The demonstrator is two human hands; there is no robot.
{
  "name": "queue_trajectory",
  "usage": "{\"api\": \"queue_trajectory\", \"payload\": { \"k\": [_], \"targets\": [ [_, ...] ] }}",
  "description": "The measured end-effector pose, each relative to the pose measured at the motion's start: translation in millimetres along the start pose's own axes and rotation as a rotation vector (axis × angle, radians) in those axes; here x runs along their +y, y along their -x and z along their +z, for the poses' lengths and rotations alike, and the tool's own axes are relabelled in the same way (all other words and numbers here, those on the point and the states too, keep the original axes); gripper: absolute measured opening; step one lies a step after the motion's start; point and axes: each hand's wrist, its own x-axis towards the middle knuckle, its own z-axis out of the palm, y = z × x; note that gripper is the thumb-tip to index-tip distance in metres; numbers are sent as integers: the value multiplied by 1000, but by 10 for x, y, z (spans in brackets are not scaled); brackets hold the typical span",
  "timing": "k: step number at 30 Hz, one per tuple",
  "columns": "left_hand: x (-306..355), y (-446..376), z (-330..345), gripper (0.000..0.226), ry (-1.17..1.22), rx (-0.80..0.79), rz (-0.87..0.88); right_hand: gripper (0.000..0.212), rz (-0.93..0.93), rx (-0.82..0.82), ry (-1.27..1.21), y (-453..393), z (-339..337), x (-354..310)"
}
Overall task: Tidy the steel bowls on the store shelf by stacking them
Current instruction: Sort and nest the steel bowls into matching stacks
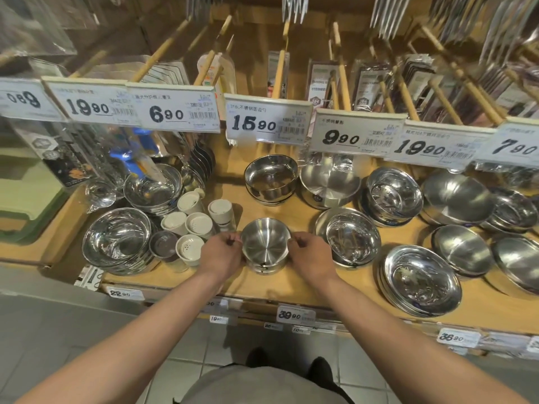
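A small steel bowl [264, 243] sits on top of a short stack of like bowls at the front middle of the wooden shelf [291, 282]. My left hand [222, 252] pinches its rim on the left side, fingers curled. My right hand [309, 255] pinches the rim on the right side. A second stack of deeper steel bowls [271, 179] stands behind it. Wide steel bowls lie to the left [116, 239] and to the right [351, 237].
White shaker jars [192, 225] crowd just left of my left hand. More bowl stacks [421, 279] fill the shelf's right half. Price tags [267, 121] hang on a rail above the bowls, with packed cutlery on wooden pegs behind. The shelf's front edge carries small price labels [296, 314].
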Motion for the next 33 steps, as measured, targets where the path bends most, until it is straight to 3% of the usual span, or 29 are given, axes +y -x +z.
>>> {"api": "queue_trajectory", "payload": {
  "k": [17,19,23,27,31,33],
  "targets": [
    [47,59,-41,17,-52,-22,13,26,40,-48,-77,-22,-25,-3],
    [94,140,-89,16,-190,36,87,24,40,-51,-144,-1,-57,-19],
    [354,353,-167,23,-431,164,399,14,36,-12,-243,110,-381,15],
    [749,517,10,10,-331,16,460,21,108,123,-391,289,-973,227],
    [946,485,393,20,-121,-223,400,19,235,338,-512,539,-1636,581],
    [1010,467,649,18,-176,-304,372,22,260,438,-486,667,-1952,801]
  ]
}}
